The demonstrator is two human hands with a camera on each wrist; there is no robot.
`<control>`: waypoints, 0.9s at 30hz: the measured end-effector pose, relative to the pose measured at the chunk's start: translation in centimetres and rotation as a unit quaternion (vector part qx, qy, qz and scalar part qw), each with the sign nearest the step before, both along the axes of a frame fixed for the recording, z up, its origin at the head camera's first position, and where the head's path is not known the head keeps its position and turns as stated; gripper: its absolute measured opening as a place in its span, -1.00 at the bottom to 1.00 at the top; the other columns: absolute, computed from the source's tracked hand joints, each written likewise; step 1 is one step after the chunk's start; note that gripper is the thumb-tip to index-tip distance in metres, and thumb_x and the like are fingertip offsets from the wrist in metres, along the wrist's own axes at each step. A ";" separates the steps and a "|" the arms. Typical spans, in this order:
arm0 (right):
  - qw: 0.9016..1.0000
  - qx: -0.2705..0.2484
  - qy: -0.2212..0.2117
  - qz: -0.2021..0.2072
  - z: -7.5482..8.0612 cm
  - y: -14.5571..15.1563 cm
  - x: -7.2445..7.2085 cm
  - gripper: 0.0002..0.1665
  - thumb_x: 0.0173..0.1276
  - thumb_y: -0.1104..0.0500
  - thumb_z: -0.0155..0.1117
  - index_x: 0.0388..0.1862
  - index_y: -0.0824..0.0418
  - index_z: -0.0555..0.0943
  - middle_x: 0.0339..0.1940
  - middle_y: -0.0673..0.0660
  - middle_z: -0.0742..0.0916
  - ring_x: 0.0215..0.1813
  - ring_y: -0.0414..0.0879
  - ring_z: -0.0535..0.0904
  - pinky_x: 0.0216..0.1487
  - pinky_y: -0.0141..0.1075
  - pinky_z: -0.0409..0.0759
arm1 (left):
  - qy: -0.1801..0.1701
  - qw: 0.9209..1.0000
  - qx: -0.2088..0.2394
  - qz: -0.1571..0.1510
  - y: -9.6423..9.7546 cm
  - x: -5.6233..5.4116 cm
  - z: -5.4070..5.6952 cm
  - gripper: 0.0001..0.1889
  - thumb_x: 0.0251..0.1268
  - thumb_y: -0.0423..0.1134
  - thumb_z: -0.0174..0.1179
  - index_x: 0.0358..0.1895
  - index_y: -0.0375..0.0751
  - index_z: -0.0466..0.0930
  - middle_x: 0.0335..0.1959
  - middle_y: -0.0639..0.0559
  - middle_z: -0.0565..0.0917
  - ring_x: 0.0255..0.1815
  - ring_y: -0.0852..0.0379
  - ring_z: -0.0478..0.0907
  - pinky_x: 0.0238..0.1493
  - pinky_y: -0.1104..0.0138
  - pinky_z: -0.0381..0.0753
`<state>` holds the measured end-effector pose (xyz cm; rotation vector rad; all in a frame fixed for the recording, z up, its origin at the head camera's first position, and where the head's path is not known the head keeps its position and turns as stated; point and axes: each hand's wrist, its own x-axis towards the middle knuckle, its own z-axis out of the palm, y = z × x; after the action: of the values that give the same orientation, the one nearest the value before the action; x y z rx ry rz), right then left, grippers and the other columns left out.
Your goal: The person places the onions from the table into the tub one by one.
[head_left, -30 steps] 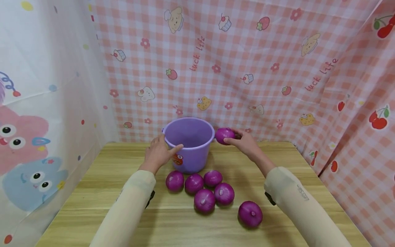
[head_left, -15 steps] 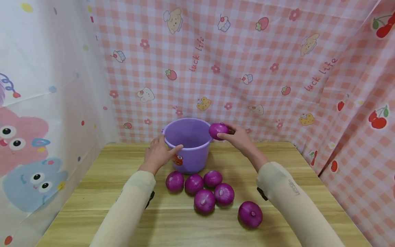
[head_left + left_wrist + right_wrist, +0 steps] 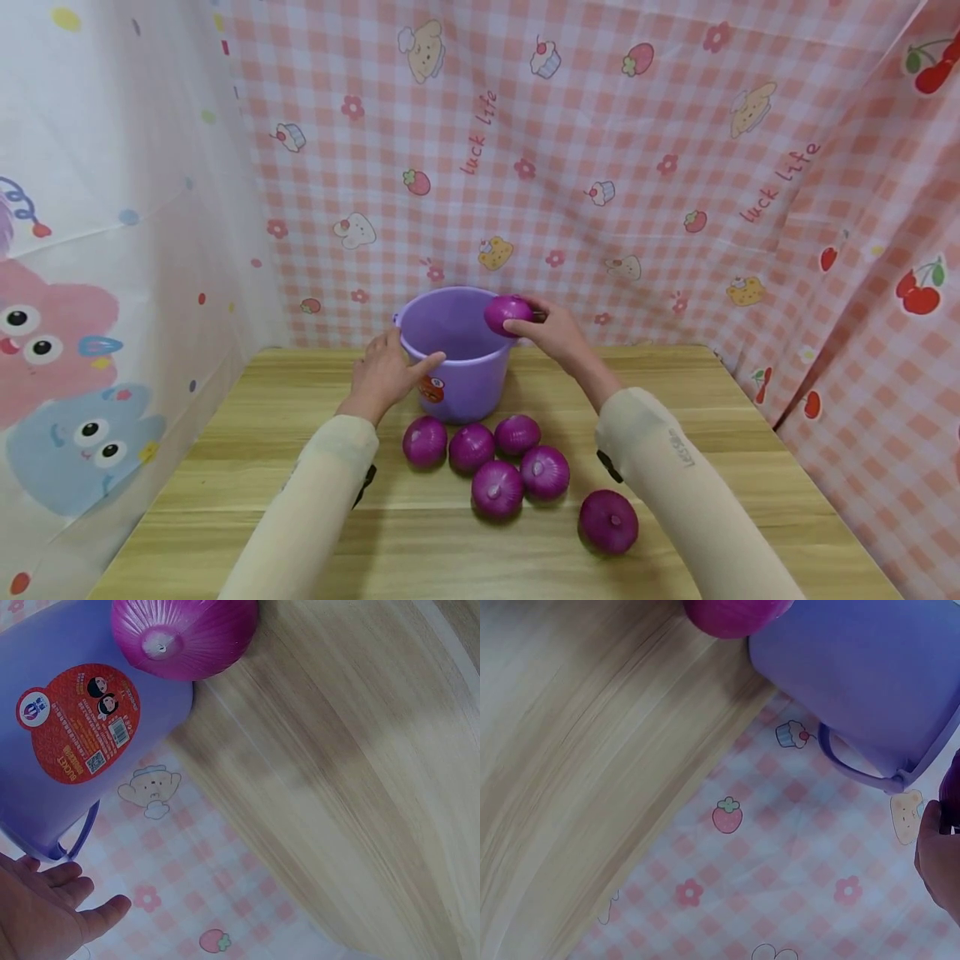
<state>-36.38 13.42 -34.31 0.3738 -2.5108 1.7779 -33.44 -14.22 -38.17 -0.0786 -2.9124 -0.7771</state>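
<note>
A purple bucket (image 3: 468, 387) with a red sticker stands upright near the table's back edge. My left hand (image 3: 385, 373) rests at the bucket's left rim, thumb stretched along the near rim; the left wrist view shows its other fingers (image 3: 67, 889) loosely extended by the rim and handle. Over the right part of the bucket's mouth, my right hand (image 3: 558, 332) grips a purple onion (image 3: 506, 315) between thumb and fingers. Several more onions (image 3: 497, 489) lie on the table before the bucket, and one onion (image 3: 608, 522) sits apart at the right.
The wooden table (image 3: 247, 500) carries everything. Behind it hangs a pink checked curtain (image 3: 480, 167), close to its back edge. A white printed curtain (image 3: 172, 208) hangs on the left. The bucket's handle (image 3: 855, 772) hangs down in the right wrist view.
My right hand has carried the onion leftward and slightly up, from beside the bucket's right rim to over its mouth. The left hand and the onions on the table have stayed put.
</note>
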 end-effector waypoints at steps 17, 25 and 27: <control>1.000 0.024 -0.007 -0.018 -0.2 -3.9 -0.7 -0.16 0.25 -0.03 0.46 0.45 0.19 0.41 0.28 0.27 0.59 0.27 0.10 0.51 0.28 -0.09 0.49 | -0.003 1.000 0.003 -0.001 0.0 0.2 0.1 0.13 0.20 0.52 0.02 0.54 -0.34 -0.05 0.46 -0.39 0.20 0.47 -0.32 0.11 0.38 -0.27 0.14; 0.998 0.046 -0.004 -0.032 -0.7 -5.4 -0.6 -0.14 0.24 -0.06 0.46 0.45 0.20 0.41 0.30 0.27 0.58 0.31 0.10 0.50 0.31 -0.10 0.46 | 0.002 1.000 -0.005 -0.002 -0.1 0.0 -0.1 0.14 0.17 0.55 -0.01 0.53 -0.33 -0.02 0.43 -0.38 0.25 0.45 -0.31 0.15 0.34 -0.28 0.20; 0.998 0.053 -0.005 -0.035 -0.8 -5.4 -0.6 -0.13 0.24 -0.07 0.46 0.45 0.21 0.40 0.31 0.27 0.57 0.31 0.10 0.49 0.32 -0.10 0.45 | 0.001 1.000 -0.003 -0.003 -0.1 -0.1 -0.2 0.16 0.16 0.57 -0.02 0.53 -0.33 -0.02 0.44 -0.38 0.24 0.45 -0.31 0.14 0.34 -0.29 0.19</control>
<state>-36.99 7.99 -35.15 0.2772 -2.5977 1.6298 -33.57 -14.28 -38.34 -0.0903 -2.9137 -0.7676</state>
